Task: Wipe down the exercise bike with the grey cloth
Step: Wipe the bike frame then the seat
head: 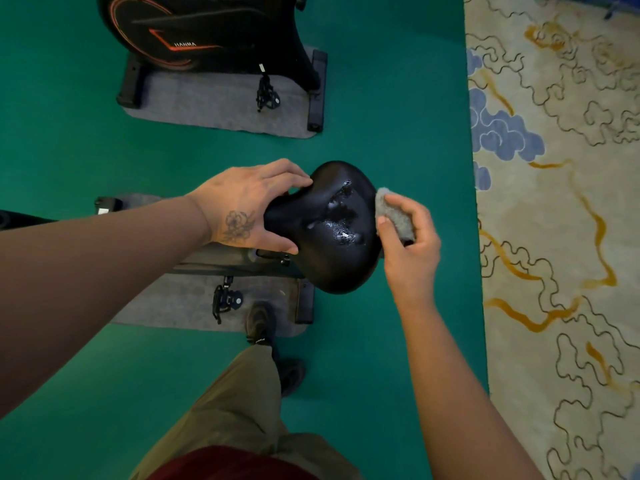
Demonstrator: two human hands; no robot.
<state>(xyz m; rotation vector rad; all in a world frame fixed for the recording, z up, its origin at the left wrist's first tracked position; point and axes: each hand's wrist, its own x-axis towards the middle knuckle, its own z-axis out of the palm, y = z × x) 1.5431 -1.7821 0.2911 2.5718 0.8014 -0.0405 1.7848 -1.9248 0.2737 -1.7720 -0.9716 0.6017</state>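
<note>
The black saddle (329,233) of the exercise bike fills the middle of the head view, with wet foamy patches down its centre. My left hand (249,206) grips the narrow nose of the saddle, fingers over the far side and thumb on the near side. My right hand (408,233) pinches the folded grey cloth (393,213) and holds it against the saddle's right edge. The bike's frame (221,263), pedal (225,301) and rear foot (304,301) show below the saddle.
A second black exercise bike (207,32) stands on a grey mat (214,105) at the top left. My bike rests on its own grey mat (180,306) on green flooring (398,98). A patterned cream carpet (561,202) runs along the right. My shoes stand by the mat.
</note>
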